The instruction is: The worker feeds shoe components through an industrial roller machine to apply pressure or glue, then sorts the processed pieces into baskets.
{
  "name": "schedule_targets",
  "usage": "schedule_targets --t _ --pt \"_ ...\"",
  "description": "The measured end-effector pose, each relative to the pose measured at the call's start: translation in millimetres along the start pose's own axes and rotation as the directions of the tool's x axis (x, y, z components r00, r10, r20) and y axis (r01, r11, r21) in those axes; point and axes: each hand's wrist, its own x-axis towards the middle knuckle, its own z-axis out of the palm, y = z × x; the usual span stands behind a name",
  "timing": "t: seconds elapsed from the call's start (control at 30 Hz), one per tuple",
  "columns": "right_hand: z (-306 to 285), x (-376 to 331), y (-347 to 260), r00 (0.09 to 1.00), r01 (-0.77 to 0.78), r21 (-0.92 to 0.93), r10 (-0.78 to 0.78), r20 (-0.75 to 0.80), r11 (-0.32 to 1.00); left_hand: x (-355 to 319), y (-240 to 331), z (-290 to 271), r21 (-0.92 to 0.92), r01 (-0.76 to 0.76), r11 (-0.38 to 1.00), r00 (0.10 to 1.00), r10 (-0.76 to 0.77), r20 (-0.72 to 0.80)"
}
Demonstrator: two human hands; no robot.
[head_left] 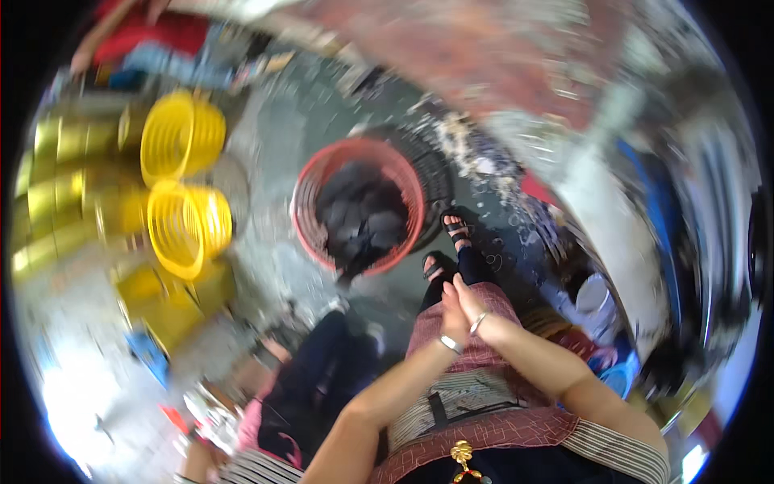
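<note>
While the left hand [452,316] meets the right hand [470,302] flat, dark pieces [363,211] lie inside the rim of the red basket [318,169]; seemingly a pause; lifting any would need hands parted.

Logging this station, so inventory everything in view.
Red basket: 1, red, centre floor
Dark pieces: many, black-grey, inside it
Yellow baskets: 2, yellow, left
Boxes: several, yellow, far left
Scraps: many, mostly pale, upper right of centre
Container: 1, whitish, right
Blue basin: 1, blue, lower right
Other people: at least 2, red top upper left, striped sleeve lower left
Remaining clutter: uncountable, mixed, blurred edges
Sandals: 2, black, on feet
Apron: 1, reddish, lower centre
Wristbands: 2, silvery, one per wrist
Left hand: 1, bare, against right
Right hand: 1, bare, against left
</note>
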Motion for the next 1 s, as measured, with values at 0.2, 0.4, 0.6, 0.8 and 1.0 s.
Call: schedule_targets --t 0.2,0.4,0.6,0.8,1.0 --pt "-85 -96 -13 0.975 0.184 0.122 -0.165 -0.148 0.975 -68 -38 40 0.664 -0.18 0.726 0.97 0.018 0.243" --pt "-155 -169 48 0.965 0.262 0.809 -0.161 -0.208 0.527 -101 -107 118 0.82 -0.207 0.534 0.927 -0.16 0.339" --pt "-351 -226 140 0.469 0.804 0.391 -0.073 -0.88 0.448 -248 -284 151 0.888 -0.448 0.1 0.595 -0.708 0.38" --pt "-454 -343 388 -0.228 0.805 0.228 0.64 -0.733 0.548 -214 -365 224 0.831 -0.521 -0.195 0.767 -0.534 0.356" --pt "-456 -294 505 0.709 0.663 0.706 0.513 -0.485 -0.249 -168 -416 268 0.496 -0.743 -0.449 0.654 -0.329 0.682"
